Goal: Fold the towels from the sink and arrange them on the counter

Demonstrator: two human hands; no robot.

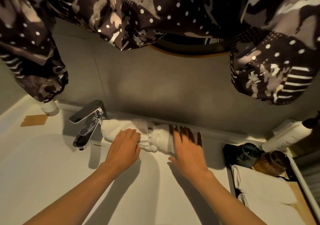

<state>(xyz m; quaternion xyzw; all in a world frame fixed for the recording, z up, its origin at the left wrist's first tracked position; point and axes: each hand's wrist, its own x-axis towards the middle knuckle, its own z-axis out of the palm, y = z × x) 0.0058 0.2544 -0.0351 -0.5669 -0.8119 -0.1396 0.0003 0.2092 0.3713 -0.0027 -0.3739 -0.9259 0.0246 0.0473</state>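
White towels [138,133]; chrome faucet [87,120]; white counter [43,164]; black tray [230,169].

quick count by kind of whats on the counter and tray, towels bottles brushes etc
White rolled towels by the wall: 2
White folded towels on the black tray: 1
White bottles: 2
Chrome faucets: 1
Brown bristle brushes: 1
Dark round jars: 1
Total: 8, not counting the tray
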